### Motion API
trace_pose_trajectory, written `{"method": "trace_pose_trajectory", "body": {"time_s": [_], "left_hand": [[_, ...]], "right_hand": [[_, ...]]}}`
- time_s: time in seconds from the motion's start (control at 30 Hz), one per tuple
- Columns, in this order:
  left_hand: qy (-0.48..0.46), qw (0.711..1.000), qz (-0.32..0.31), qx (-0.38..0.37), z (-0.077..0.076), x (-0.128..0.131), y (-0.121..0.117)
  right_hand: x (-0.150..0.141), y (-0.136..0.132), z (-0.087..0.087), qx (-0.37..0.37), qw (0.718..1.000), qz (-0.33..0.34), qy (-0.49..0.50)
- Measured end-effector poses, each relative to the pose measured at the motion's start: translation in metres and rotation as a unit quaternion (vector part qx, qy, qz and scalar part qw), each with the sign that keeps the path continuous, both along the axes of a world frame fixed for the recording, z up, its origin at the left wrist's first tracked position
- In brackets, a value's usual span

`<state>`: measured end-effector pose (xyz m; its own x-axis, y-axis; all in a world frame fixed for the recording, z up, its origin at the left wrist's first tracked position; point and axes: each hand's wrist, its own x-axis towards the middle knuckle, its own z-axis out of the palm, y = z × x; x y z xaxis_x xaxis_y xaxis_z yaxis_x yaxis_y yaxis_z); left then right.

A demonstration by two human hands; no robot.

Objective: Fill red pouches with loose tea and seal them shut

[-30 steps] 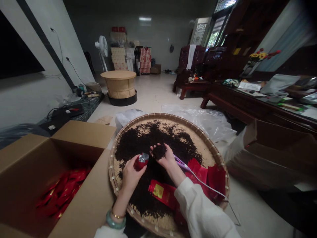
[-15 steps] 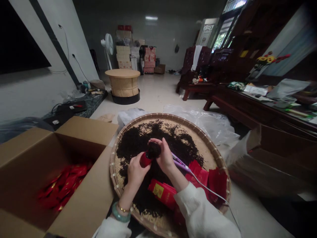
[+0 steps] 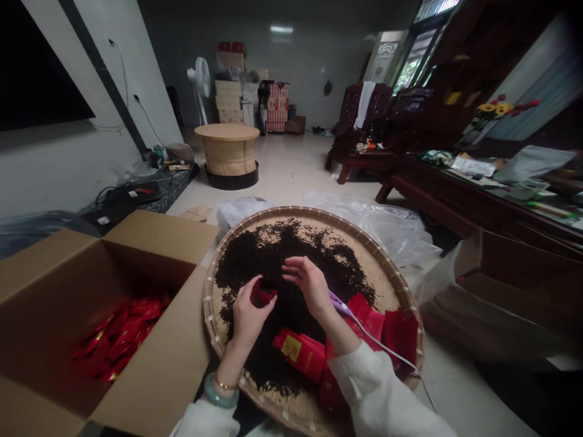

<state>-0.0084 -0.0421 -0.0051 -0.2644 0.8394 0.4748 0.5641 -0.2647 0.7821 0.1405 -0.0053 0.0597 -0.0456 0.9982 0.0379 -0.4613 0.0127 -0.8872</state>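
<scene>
My left hand (image 3: 248, 315) grips a small red pouch (image 3: 264, 296) with its mouth open and facing up. Just to the right, my right hand (image 3: 310, 286) hovers over dark dried leaves (image 3: 243, 258), its fingers apart and no object visible in them. The leaves, which look like tea, spread across a round woven bamboo tray (image 3: 387, 262). Beside my right wrist lies a purple tool (image 3: 339, 303) with a white cord, partly hidden by the forearm. Flat red pouches (image 3: 304, 357) lie stacked near my right sleeve, and more red pouches (image 3: 399, 334) rest at the tray's right side.
An open cardboard box (image 3: 152, 243) on the left holds many filled-looking red packets (image 3: 122, 340). Clear plastic sheeting (image 3: 373, 221) lies behind the tray. Another carton (image 3: 514, 273) stands at the right, near a dark wooden table (image 3: 423, 182). A round stool-like table (image 3: 228, 149) is farther back.
My right hand has moved right, away from the pouch, and its fingers have spread. The dark clump of leaves at the pouch's mouth is no longer visible. The pouch has shifted slightly left.
</scene>
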Motion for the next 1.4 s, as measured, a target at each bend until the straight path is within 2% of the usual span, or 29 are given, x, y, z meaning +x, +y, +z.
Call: {"method": "trace_pose_trajectory", "body": {"time_s": [0.07,0.17,0.27,0.37,0.47,0.53,0.57,0.63,0.7,0.77,0.9,1.0,1.07,1.13,1.23,1.3,1.4], "left_hand": [[0.002,1.0,-0.001,0.026,0.003,0.0,-0.005],[0.033,0.999,0.006,0.039,0.005,-0.002,-0.012],[0.05,0.998,0.014,0.021,0.002,-0.003,-0.017],[0.044,0.999,0.008,-0.003,-0.001,0.0,-0.019],[0.004,0.999,0.005,-0.046,-0.001,0.005,-0.02],[-0.05,0.992,-0.038,-0.107,0.001,0.005,-0.02],[-0.089,0.982,-0.082,-0.144,0.003,0.004,-0.02],[-0.177,0.944,-0.18,-0.211,0.005,0.0,-0.019],[-0.239,0.91,-0.232,-0.248,0.007,-0.004,-0.019],[-0.252,0.909,-0.215,-0.252,0.008,-0.005,-0.018],[-0.174,0.954,-0.103,-0.223,0.006,0.0,-0.016],[-0.109,0.972,-0.06,-0.201,0.005,0.006,-0.016],[-0.105,0.971,-0.079,-0.199,0.005,0.007,-0.017],[-0.151,0.954,-0.137,-0.219,0.007,0.005,-0.018],[-0.257,0.888,-0.235,-0.299,0.009,-0.002,-0.02],[-0.298,0.854,-0.254,-0.343,0.011,-0.004,-0.021],[-0.314,0.846,-0.249,-0.352,0.015,-0.002,-0.023]], "right_hand": [[0.006,0.002,-0.006,-0.012,0.999,-0.004,-0.048],[0.009,-0.006,-0.011,-0.018,0.995,0.029,-0.098],[0.004,-0.023,-0.009,0.05,0.98,0.063,-0.18],[-0.004,-0.035,-0.007,0.143,0.945,0.048,-0.291],[-0.007,-0.032,-0.011,0.149,0.928,0.015,-0.341],[-0.004,-0.024,-0.016,0.123,0.934,0.012,-0.335],[-0.002,-0.019,-0.018,0.108,0.94,0.017,-0.324],[0.004,-0.011,-0.02,0.076,0.951,0.036,-0.296],[0.009,-0.006,-0.02,0.049,0.957,0.064,-0.278],[0.012,-0.005,-0.018,0.049,0.959,0.063,-0.273],[0.012,-0.015,-0.016,0.114,0.943,0.01,-0.313],[0.007,-0.022,-0.023,0.11,0.924,0.062,-0.362],[0.006,-0.022,-0.029,0.077,0.928,0.094,-0.352],[0.008,-0.019,-0.034,0.039,0.948,0.113,-0.295],[0.015,-0.012,-0.033,0.005,0.97,0.142,-0.198],[0.018,-0.01,-0.029,0.0,0.973,0.149,-0.177],[0.017,-0.012,-0.021,0.023,0.965,0.12,-0.234]]}}
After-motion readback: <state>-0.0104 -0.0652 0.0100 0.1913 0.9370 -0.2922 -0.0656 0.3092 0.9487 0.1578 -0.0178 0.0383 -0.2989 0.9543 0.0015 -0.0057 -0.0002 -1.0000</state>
